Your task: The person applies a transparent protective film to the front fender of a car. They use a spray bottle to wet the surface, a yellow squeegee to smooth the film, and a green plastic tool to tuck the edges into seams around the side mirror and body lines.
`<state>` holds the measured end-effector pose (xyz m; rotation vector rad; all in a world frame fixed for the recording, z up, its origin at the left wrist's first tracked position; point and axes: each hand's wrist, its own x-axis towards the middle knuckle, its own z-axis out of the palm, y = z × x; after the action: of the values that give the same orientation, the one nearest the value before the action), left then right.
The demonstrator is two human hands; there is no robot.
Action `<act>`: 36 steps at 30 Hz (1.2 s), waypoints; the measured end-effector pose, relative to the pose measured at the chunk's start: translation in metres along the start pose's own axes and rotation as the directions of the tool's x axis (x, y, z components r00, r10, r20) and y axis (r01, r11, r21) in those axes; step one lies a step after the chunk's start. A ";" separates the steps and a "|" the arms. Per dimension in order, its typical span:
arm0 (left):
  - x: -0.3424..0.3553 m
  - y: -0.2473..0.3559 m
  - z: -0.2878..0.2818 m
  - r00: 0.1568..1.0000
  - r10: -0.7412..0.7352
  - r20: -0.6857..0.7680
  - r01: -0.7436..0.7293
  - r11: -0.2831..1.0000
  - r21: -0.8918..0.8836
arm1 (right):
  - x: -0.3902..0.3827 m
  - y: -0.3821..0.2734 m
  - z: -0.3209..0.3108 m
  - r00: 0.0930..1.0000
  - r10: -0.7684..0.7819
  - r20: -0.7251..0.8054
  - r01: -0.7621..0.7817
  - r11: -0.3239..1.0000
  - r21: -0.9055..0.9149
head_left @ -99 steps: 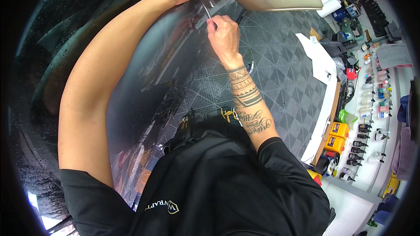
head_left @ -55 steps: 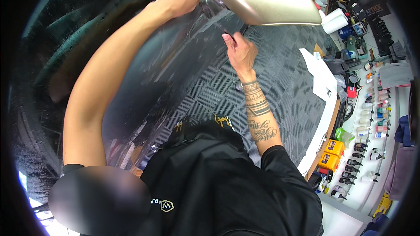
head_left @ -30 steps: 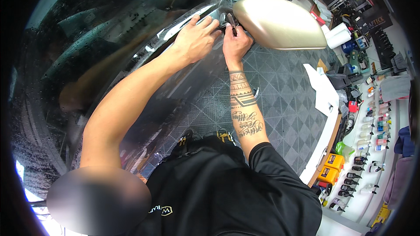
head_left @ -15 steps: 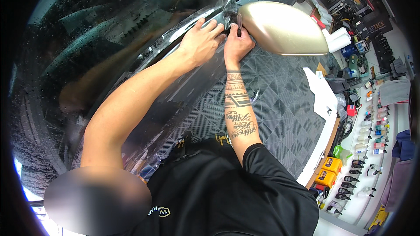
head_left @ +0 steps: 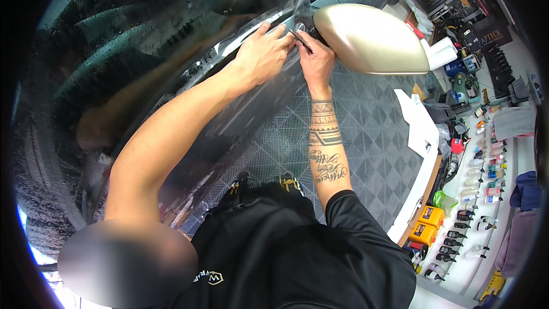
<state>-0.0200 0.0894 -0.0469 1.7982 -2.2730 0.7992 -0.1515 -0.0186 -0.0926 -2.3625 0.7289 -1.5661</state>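
Note:
My left hand (head_left: 264,55) lies with its fingers spread over clear film (head_left: 299,7) along the car's window edge. Its fingertips rest close to the front corner of the window, beside the mirror base. My right hand (head_left: 318,62) is closed round a slim black knife (head_left: 301,42), which slants up and left toward the left fingertips. The knife's tip meets the film area, but its exact contact is too small to tell. Just right of both hands stands the gold side mirror (head_left: 372,40). Below them runs the dark, glossy car door (head_left: 229,131), partly hidden by my left arm.
Wet dark window glass (head_left: 143,40) fills the left. Grey patterned floor tiles (head_left: 354,120) lie below the mirror. White backing sheet (head_left: 414,120) is on the right, near yellow cases (head_left: 429,224) and a wall rack of several bottles (head_left: 474,171).
My right hand has shifted slightly right and down, and the knife has tipped from upright to a leftward slant. My left hand stays in nearly the same place.

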 end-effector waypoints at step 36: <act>0.065 -0.048 -0.006 0.998 -0.053 -0.031 0.051 0.997 -0.055 | 0.059 -0.103 -0.125 0.937 0.304 0.173 -0.348 0.772 0.531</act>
<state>0.0057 0.0289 0.0009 1.7994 -2.1963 0.7454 -0.2170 0.0507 0.0503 -1.7461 0.5324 -1.3012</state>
